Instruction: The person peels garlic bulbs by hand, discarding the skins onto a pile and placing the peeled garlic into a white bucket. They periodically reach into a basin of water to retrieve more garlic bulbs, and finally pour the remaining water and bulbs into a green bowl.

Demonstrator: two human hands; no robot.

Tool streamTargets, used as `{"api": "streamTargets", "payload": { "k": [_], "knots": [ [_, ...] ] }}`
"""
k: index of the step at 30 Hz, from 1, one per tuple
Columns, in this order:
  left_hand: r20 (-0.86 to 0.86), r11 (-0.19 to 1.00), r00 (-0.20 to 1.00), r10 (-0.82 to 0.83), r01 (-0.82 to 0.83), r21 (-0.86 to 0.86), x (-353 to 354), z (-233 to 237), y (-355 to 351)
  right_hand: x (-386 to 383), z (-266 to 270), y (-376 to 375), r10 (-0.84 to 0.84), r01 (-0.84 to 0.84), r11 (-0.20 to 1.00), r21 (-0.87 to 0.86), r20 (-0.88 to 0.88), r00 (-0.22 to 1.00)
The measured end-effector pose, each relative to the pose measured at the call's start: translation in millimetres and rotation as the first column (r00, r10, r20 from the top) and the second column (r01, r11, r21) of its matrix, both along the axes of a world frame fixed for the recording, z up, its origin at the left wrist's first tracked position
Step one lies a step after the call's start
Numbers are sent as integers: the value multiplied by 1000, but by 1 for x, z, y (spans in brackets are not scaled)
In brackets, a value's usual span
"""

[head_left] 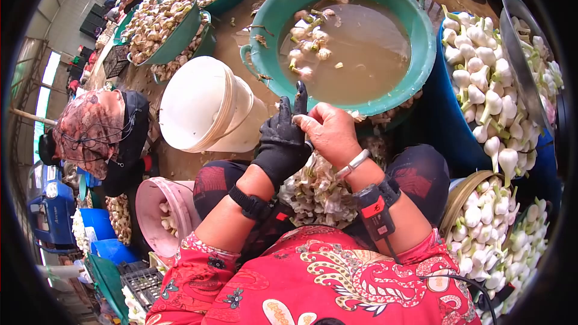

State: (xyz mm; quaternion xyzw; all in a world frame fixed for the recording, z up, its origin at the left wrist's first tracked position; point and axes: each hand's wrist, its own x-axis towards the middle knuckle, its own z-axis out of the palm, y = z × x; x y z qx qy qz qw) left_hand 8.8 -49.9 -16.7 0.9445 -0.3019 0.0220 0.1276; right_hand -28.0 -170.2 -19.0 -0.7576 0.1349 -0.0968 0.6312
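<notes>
My left hand (pixel 282 144) wears a black glove, and its fingers are stretched upward, slightly apart, with nothing visible in them. My bare right hand (pixel 332 132) is closed in a pinch against the thumb side of that glove, near the base of the raised fingers. Beyond both hands stands a green basin (pixel 260 54) of murky water, with several garlic bulbs (pixel 310 36) floating at its left side. Below the hands, between my knees, lies a heap of garlic skins and stalks (pixel 319 195).
A white bucket (pixel 195 105) lies tilted at left, with a pink bucket (pixel 153 204) below it. Peeled garlic fills a blue tub (pixel 448 93) and a bucket (pixel 460 195) on the right. Another person (pixel 99 132) sits at left; more garlic basins (pixel 174 39) stand behind.
</notes>
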Motion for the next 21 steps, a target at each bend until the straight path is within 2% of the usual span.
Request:
{"api": "streamTargets", "payload": {
  "k": [3, 5, 9, 11, 12, 14, 15, 17, 18, 19, 21],
  "knots": [
    [36, 1000, 999, -26, 27, -1, -3, -5, 2, 0, -2, -3, 71, -70, 995, -73, 7, 997],
    [-114, 997, 993, 29, -21, 72, -5, -5, 3, 0, 3, -4, 130, -128, 979, -155, 0, 992],
    [-135, 990, 989, 66, -48, 133, -1, -6, 5, 3, -5, 0, 146, -139, 982, -124, 48, 988],
    [85, 997, 995, -58, 61, -42, 2, -8, 6, 4, -6, 2, 136, -115, 982, -152, 135, 981],
    [83, 997, 995, -55, 59, -41, 1, -4, 7, 3, -6, 3, 139, -118, 982, -151, 133, 981],
    [-129, 1000, 992, -9, 10, 4, 5, 6, 8, 2, -7, 4, 184, -164, 981, -99, 245, 952],
    [-132, 1000, 991, -5, 6, 4, 10, -6, 13, 0, -7, 8, 189, -169, 981, -99, 241, 952],
    [47, 940, 983, -176, 182, -288, 30, -39, 23, -8, -4, 20, 341, -328, 939, -103, 380, 860],
    [-227, 969, 973, -45, -13, -248, 36, -22, 24, -20, -2, 37, 457, -391, 888, -241, 378, 805],
    [-426, 975, 888, 174, -217, -55, 33, 18, 14, -23, -10, 44, 471, -424, 882, -207, 406, 783],
    [-184, 921, 976, -114, 34, -387, 43, 9, 20, -15, 5, 19, 286, -225, 955, -195, 390, 875]
  ]
}}
